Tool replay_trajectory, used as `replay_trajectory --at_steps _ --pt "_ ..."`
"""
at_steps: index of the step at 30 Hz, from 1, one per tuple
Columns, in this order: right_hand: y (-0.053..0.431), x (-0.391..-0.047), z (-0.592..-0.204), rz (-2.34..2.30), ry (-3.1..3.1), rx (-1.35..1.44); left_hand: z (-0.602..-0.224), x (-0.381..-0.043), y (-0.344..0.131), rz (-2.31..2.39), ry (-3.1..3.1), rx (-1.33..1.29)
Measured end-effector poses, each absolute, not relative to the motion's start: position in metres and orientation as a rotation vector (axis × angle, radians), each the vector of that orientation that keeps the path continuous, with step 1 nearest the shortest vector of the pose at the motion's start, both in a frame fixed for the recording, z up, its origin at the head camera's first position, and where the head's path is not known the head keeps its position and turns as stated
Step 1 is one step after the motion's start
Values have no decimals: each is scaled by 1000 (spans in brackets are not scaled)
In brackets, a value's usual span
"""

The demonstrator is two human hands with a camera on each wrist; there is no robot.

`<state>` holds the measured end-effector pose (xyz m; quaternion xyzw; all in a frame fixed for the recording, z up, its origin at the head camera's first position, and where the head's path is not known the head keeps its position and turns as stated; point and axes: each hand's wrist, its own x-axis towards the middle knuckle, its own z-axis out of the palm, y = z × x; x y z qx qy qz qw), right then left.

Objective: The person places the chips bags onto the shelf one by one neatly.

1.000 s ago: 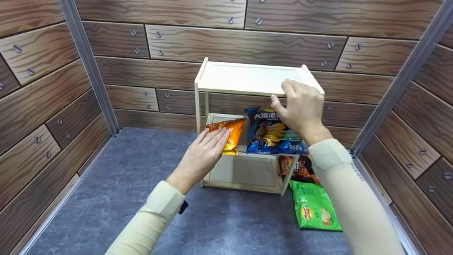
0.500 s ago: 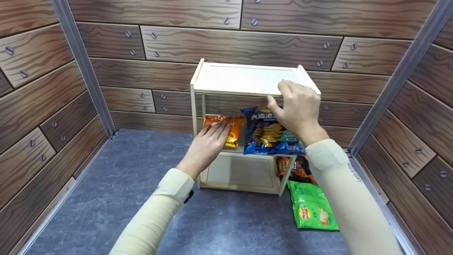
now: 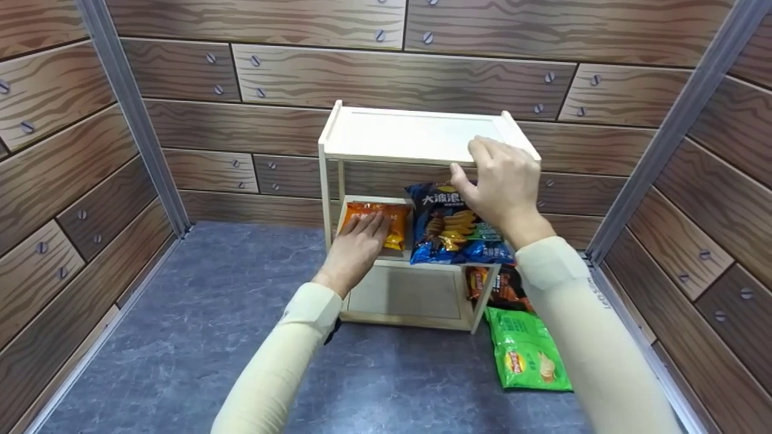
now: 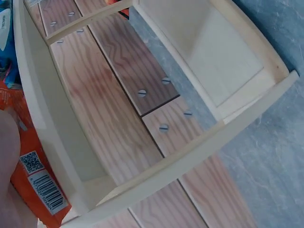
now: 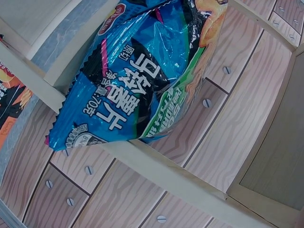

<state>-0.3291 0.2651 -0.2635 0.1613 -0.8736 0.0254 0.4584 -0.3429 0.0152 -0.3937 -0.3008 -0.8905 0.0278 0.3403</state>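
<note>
In the head view my left hand lies with fingers extended on an orange snack bag. This bag leans on the middle tier of a cream shelf rack, left of a blue bag of potato chips. My right hand holds the front edge of the rack's top board near its right end, fingers over the top and thumb at the front. In the left wrist view, the orange bag shows its barcode beside part of the hand. The blue bag fills the right wrist view's upper part; my right hand is out of frame there.
A green bag of chips lies on the grey floor, right of the rack. Behind it is a black-and-red snack bag, partly hidden by a rack leg. Wood-patterned walls enclose the space.
The orange bag has gone from tilted at the shelf's front to lying back on the middle tier, with my left hand pressing it. My right hand stays at the top board.
</note>
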Motion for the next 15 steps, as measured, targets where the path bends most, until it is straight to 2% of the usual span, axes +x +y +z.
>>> replay_trajectory --at_steps 15 --pt "265 -327 -263 39 -2165 395 -394 -345 23 -67 -2779 -744"
